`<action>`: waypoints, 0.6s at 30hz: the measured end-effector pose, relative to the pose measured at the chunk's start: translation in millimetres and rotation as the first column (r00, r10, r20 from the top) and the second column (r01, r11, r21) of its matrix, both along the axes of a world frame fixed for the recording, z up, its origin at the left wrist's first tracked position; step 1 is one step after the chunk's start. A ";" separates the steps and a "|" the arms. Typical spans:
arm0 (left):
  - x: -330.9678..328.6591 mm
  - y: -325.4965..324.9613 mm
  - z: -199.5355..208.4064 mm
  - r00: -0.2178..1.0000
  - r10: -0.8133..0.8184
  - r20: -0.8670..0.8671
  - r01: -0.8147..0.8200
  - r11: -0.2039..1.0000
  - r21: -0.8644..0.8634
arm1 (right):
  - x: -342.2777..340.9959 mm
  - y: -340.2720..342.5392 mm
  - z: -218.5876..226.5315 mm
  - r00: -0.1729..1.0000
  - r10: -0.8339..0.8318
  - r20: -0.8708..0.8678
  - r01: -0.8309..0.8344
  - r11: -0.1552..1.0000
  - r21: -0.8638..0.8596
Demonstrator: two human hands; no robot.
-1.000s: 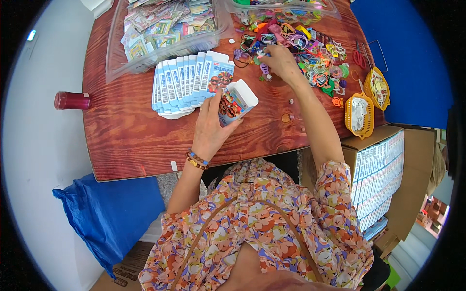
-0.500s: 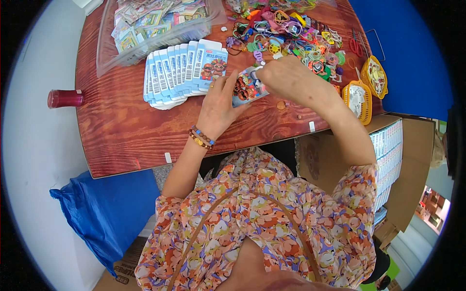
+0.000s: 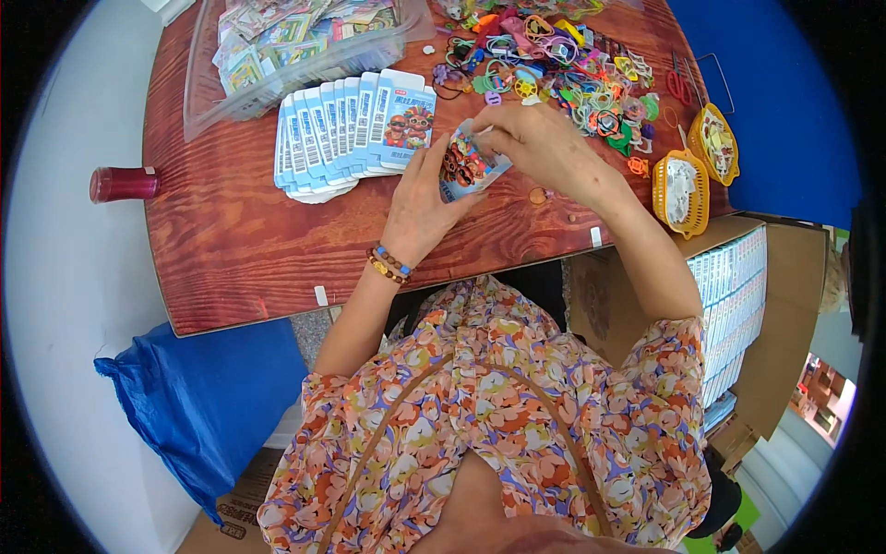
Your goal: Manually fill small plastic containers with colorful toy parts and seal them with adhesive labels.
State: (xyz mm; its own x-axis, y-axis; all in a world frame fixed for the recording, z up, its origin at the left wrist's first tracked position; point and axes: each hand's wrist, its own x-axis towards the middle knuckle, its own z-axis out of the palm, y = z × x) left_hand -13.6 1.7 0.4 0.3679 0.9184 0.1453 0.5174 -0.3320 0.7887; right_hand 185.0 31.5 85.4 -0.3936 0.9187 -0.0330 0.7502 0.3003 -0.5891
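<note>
A small light-blue printed carton [image 3: 454, 180] with cartoon figures is held tilted above the table by my left hand [image 3: 420, 205], its thumb along the near edge and its fingers behind. My right hand [image 3: 543, 148] is bent over the carton's upper right end, with thumb and forefinger pinched together there. Whatever those fingertips hold is hidden. Just left of my hands lies a fanned stack of flat, matching cartons [image 3: 406, 120].
A clear plastic bin [image 3: 268, 102] of printed packets stands at the back left. Behind my right hand spreads a pile of colourful elastic bands and trinkets [image 3: 572, 74]. Red scissors [image 3: 678, 86] and two yellow baskets [image 3: 681, 226] lie right; a red jar [image 3: 125, 186] sits at the left edge.
The held carton has turned more upright. My right hand has shifted slightly, its fingertips moving to the carton's upper end, and an orange trinket beside the forearm has come fully into sight.
</note>
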 end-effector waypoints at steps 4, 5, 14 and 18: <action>3.4 -0.3 -1.2 1.000 0.020 -0.014 -0.019 0.998 0.065 | 2.9 -9.7 -14.5 0.984 -0.055 -0.169 0.060 0.998 0.028; 4.5 -0.6 -1.4 1.000 0.029 0.001 -0.029 0.997 0.070 | 4.1 -11.6 -13.8 0.984 -0.058 -0.168 0.064 0.998 0.028; 5.0 -0.4 -3.9 0.997 0.056 0.061 -0.064 0.990 0.128 | 51.0 -42.8 -24.8 0.756 -0.522 -0.394 0.506 0.849 -0.154; 11.5 -7.7 0.5 0.995 -0.036 0.089 0.030 0.997 0.074 | 141.1 -67.4 -43.1 0.536 -0.843 0.034 0.754 0.497 0.429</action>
State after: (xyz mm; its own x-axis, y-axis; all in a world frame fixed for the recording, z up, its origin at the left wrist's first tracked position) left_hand -2.1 -6.0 0.9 0.3801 0.8918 0.2455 0.4329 -0.4060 0.8048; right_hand 326.1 -36.0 42.3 0.4944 0.7951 0.3512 0.8520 -0.3633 -0.3769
